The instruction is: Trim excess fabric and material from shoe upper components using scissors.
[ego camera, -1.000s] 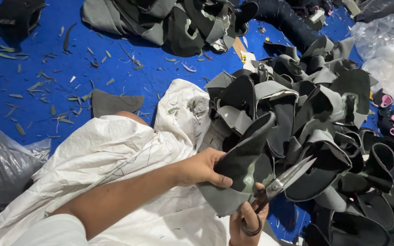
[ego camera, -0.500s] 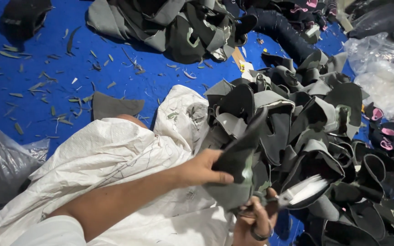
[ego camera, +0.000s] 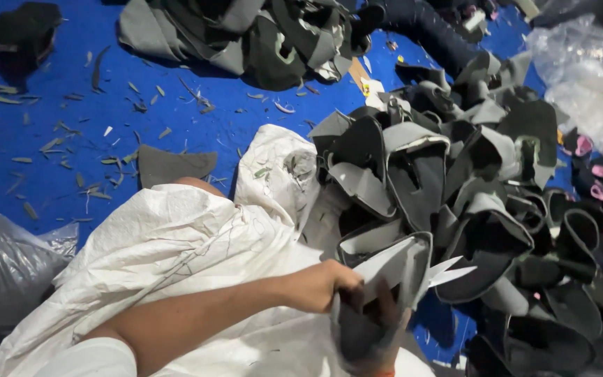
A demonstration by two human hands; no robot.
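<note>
The grey foam piece (ego camera: 385,293) has dropped lower toward the white sack (ego camera: 176,258), beside the heap of cut pieces (ego camera: 469,181). The left hand (ego camera: 322,285) clutches its edge; scissors (ego camera: 448,272) poke out behind it. The right hand is hidden, its grip impossible to tell.

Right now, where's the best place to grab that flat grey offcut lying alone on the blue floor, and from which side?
Probably pinch the grey offcut by its pointed right corner, coming from above. It lies flat on the blue floor, apart from the white sack, so that thin tip is the easiest edge to lift.
</note>
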